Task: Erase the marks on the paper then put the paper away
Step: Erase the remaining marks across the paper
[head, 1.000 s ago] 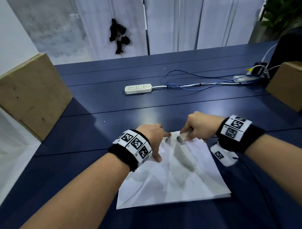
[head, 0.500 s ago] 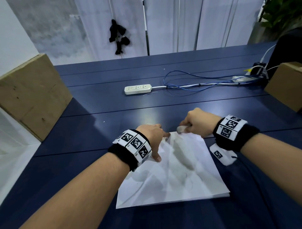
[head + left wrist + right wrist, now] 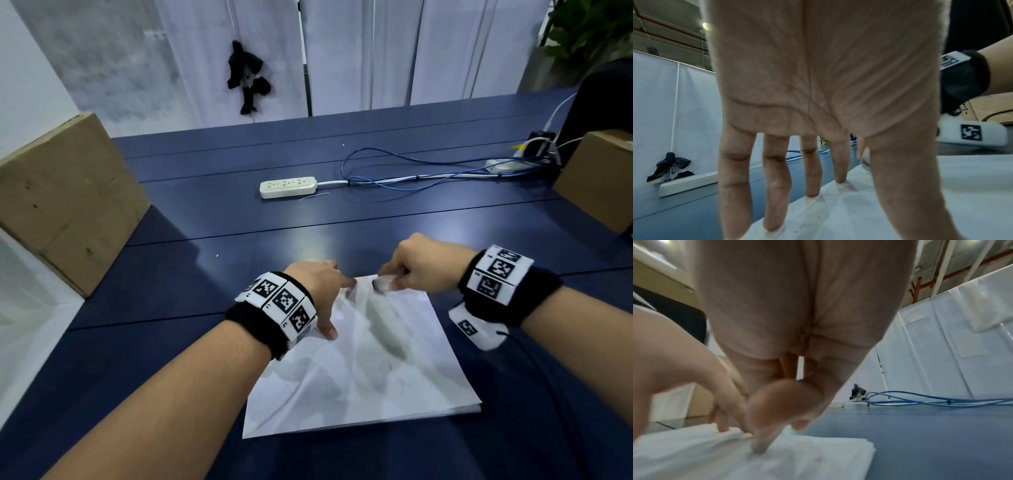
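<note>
The left hand (image 3: 317,286) is pressing its straight fingers (image 3: 812,170) on the creased white paper sheet (image 3: 370,370), while the right hand (image 3: 419,265) is pinching a small grey eraser (image 3: 382,283) at the sheet's far edge (risky spot): hard rubbing there could crumple or tear it.

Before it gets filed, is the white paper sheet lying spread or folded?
Spread: the white paper sheet lies open on the blue table, creased.
</note>
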`<move>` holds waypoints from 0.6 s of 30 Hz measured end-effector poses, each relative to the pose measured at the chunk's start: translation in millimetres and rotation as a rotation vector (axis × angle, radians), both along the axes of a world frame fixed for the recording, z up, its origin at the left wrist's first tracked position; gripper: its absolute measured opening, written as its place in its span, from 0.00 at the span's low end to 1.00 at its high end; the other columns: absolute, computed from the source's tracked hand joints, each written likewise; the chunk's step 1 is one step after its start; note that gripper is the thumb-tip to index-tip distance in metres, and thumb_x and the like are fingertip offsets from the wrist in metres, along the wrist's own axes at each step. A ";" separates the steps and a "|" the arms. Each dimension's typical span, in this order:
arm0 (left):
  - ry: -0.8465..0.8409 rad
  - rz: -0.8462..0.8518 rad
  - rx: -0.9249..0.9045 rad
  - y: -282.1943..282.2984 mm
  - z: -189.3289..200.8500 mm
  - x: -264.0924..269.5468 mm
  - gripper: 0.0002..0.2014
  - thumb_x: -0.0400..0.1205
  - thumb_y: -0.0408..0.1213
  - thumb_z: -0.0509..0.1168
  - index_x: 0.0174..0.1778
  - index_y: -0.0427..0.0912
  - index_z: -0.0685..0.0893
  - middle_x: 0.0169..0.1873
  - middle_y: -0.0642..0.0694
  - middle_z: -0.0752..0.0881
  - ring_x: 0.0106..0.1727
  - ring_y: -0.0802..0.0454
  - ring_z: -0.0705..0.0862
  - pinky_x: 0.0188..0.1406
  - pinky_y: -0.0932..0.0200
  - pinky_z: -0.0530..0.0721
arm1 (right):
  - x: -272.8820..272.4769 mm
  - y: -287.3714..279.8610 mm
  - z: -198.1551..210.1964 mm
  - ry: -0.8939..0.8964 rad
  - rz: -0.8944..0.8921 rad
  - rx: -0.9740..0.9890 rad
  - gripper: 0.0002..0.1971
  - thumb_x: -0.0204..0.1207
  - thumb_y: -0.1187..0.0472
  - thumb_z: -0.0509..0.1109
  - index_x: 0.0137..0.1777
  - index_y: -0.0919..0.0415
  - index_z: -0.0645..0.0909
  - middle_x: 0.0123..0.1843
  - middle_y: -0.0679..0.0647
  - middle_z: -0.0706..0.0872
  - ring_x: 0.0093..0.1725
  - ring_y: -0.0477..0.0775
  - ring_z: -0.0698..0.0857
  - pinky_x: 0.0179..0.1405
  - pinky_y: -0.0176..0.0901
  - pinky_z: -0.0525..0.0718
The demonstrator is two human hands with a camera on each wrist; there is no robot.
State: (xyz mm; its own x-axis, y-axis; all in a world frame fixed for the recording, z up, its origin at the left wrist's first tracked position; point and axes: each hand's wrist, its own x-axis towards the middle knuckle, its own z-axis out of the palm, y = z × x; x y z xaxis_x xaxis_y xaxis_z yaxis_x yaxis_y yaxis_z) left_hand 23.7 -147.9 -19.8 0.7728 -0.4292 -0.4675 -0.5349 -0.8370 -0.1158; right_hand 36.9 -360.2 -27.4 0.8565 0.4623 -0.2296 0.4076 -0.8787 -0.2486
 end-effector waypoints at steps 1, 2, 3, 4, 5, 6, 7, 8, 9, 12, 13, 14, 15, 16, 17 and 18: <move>0.001 0.000 -0.003 -0.1 -0.3 0.5 0.48 0.69 0.57 0.81 0.84 0.60 0.64 0.66 0.49 0.74 0.57 0.46 0.80 0.52 0.51 0.83 | -7.0 -1.2 1.9 0.063 0.041 0.006 0.11 0.74 0.52 0.75 0.56 0.42 0.90 0.35 0.51 0.88 0.32 0.47 0.85 0.36 0.38 0.85; 0.002 0.001 -0.004 0.0 -1.0 1.4 0.50 0.69 0.57 0.81 0.85 0.60 0.62 0.67 0.49 0.73 0.60 0.46 0.81 0.52 0.51 0.82 | -14.1 -1.2 4.3 0.153 0.078 0.004 0.13 0.73 0.56 0.76 0.57 0.43 0.90 0.35 0.52 0.88 0.26 0.41 0.83 0.30 0.31 0.81; 0.001 0.000 -0.005 0.2 -1.5 2.1 0.51 0.69 0.57 0.80 0.86 0.60 0.61 0.68 0.49 0.73 0.62 0.46 0.81 0.52 0.52 0.81 | -19.1 -1.1 5.9 0.250 0.106 -0.011 0.14 0.73 0.59 0.77 0.58 0.44 0.90 0.36 0.56 0.89 0.20 0.41 0.81 0.25 0.27 0.77; 0.000 -0.002 -0.007 0.4 -1.8 2.3 0.51 0.69 0.57 0.80 0.86 0.60 0.60 0.68 0.49 0.73 0.63 0.46 0.81 0.51 0.53 0.81 | -20.6 -0.5 7.2 0.304 0.122 -0.041 0.15 0.73 0.60 0.77 0.58 0.45 0.90 0.37 0.60 0.89 0.17 0.42 0.79 0.22 0.26 0.75; 0.002 -0.003 -0.009 0.4 -1.5 2.0 0.51 0.70 0.57 0.80 0.86 0.60 0.60 0.68 0.49 0.73 0.63 0.46 0.81 0.50 0.54 0.80 | -18.6 -0.4 5.9 0.297 0.114 -0.037 0.15 0.72 0.60 0.77 0.57 0.44 0.91 0.36 0.58 0.90 0.17 0.43 0.79 0.23 0.27 0.75; 0.003 -0.005 -0.009 0.1 -1.3 1.7 0.50 0.70 0.57 0.80 0.86 0.60 0.61 0.68 0.49 0.73 0.61 0.46 0.81 0.49 0.54 0.79 | -13.8 0.5 4.9 0.232 0.098 -0.026 0.14 0.71 0.57 0.77 0.56 0.43 0.91 0.33 0.53 0.89 0.20 0.45 0.81 0.26 0.30 0.78; 0.004 -0.007 -0.009 -0.4 -0.8 1.4 0.49 0.70 0.56 0.80 0.85 0.60 0.62 0.67 0.48 0.73 0.57 0.47 0.80 0.49 0.54 0.79 | -7.6 1.6 4.0 0.138 0.060 -0.022 0.12 0.70 0.52 0.76 0.54 0.41 0.91 0.30 0.49 0.88 0.26 0.47 0.81 0.31 0.34 0.81; 0.006 -0.007 -0.011 -0.4 -0.5 0.8 0.48 0.70 0.56 0.80 0.85 0.60 0.64 0.67 0.48 0.73 0.54 0.47 0.79 0.49 0.53 0.80 | -0.4 2.4 2.6 0.060 0.008 -0.014 0.13 0.68 0.43 0.73 0.52 0.39 0.91 0.29 0.47 0.86 0.30 0.50 0.81 0.35 0.39 0.84; 0.006 -0.006 -0.010 -0.7 0.0 0.1 0.47 0.70 0.56 0.80 0.84 0.59 0.64 0.66 0.48 0.73 0.53 0.47 0.78 0.48 0.53 0.80 | 5.6 2.0 1.5 -0.003 -0.022 0.007 0.18 0.64 0.35 0.68 0.50 0.38 0.90 0.29 0.48 0.86 0.34 0.55 0.81 0.38 0.45 0.87; 0.008 -0.007 -0.001 -0.4 0.6 0.4 0.47 0.70 0.56 0.80 0.84 0.59 0.65 0.66 0.48 0.73 0.57 0.46 0.80 0.51 0.52 0.82 | 3.5 1.0 -0.3 -0.011 -0.019 0.022 0.19 0.65 0.34 0.65 0.50 0.39 0.90 0.33 0.48 0.89 0.34 0.54 0.85 0.40 0.44 0.89; 0.009 -0.005 -0.002 -0.2 0.6 0.4 0.48 0.70 0.57 0.80 0.84 0.59 0.64 0.66 0.48 0.73 0.58 0.46 0.80 0.52 0.51 0.82 | -3.7 0.1 2.0 0.035 -0.017 0.020 0.12 0.69 0.42 0.70 0.49 0.39 0.90 0.32 0.46 0.89 0.31 0.47 0.84 0.37 0.36 0.86; 0.008 -0.004 -0.003 -0.3 0.7 1.1 0.49 0.70 0.57 0.80 0.85 0.60 0.63 0.67 0.48 0.73 0.60 0.45 0.80 0.53 0.51 0.82 | -11.1 -0.3 4.8 0.102 0.016 0.006 0.07 0.71 0.50 0.75 0.49 0.41 0.90 0.31 0.45 0.89 0.26 0.42 0.82 0.31 0.28 0.81; 0.008 -0.005 -0.002 0.2 0.7 1.8 0.50 0.70 0.57 0.80 0.86 0.60 0.61 0.68 0.49 0.73 0.63 0.45 0.80 0.53 0.52 0.81 | -16.5 -0.4 6.0 0.196 0.057 -0.006 0.09 0.71 0.56 0.77 0.50 0.42 0.90 0.32 0.49 0.90 0.22 0.41 0.81 0.26 0.26 0.77; 0.008 -0.008 -0.001 0.6 0.4 2.3 0.51 0.70 0.57 0.80 0.87 0.60 0.60 0.68 0.49 0.73 0.64 0.46 0.80 0.53 0.52 0.80 | -20.4 -0.7 6.2 0.282 0.081 -0.015 0.12 0.71 0.59 0.78 0.52 0.42 0.91 0.34 0.55 0.91 0.19 0.44 0.81 0.24 0.27 0.77; 0.010 -0.010 0.000 0.6 0.5 2.0 0.51 0.70 0.57 0.80 0.87 0.60 0.59 0.68 0.49 0.73 0.64 0.46 0.80 0.53 0.52 0.80 | -21.4 -0.8 5.5 0.311 0.085 -0.023 0.14 0.71 0.60 0.78 0.54 0.43 0.91 0.34 0.59 0.91 0.18 0.45 0.81 0.24 0.29 0.78; 0.013 -0.009 0.001 0.2 0.6 1.6 0.51 0.70 0.56 0.80 0.87 0.60 0.60 0.68 0.49 0.73 0.63 0.46 0.80 0.54 0.51 0.81 | -18.9 -0.2 4.0 0.271 0.067 -0.029 0.14 0.70 0.59 0.78 0.54 0.42 0.91 0.33 0.57 0.90 0.18 0.46 0.82 0.25 0.30 0.81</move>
